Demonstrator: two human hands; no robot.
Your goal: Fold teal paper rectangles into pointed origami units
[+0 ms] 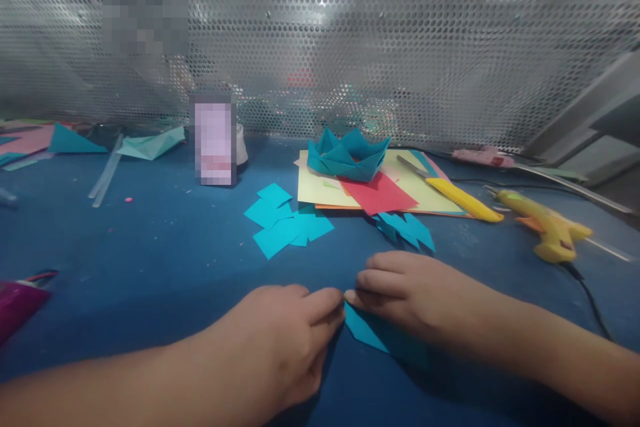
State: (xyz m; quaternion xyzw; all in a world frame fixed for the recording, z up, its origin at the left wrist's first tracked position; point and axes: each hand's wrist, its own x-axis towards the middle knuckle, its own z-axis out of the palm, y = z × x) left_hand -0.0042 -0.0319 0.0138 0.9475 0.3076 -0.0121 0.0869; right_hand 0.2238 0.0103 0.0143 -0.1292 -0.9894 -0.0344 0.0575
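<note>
A piece of turquoise paper [369, 332] lies on the blue table, partly hidden under my right hand [405, 290]. The thumb and fingers of that hand are closed together on the paper's upper edge. My left hand [287, 340] is closed too, its fingers curled and their tips pinching the paper's left corner, where they meet my right thumb. Just beyond the hands lie several turquoise paper squares [277, 230] and a few folded turquoise pieces [407, 228]. Farther back, a folded turquoise paper crown [345, 159] sits on stacked coloured sheets [320, 193], beside a red paper [383, 193].
A yellow cutter knife [463, 199] with its blade out rests across the sheets. To the right lies a yellow glue gun [553, 223] with its cord. A phone [215, 143] stands against a white object before the perforated metal panel [320, 33]. Clear sticks [107, 173] lie left.
</note>
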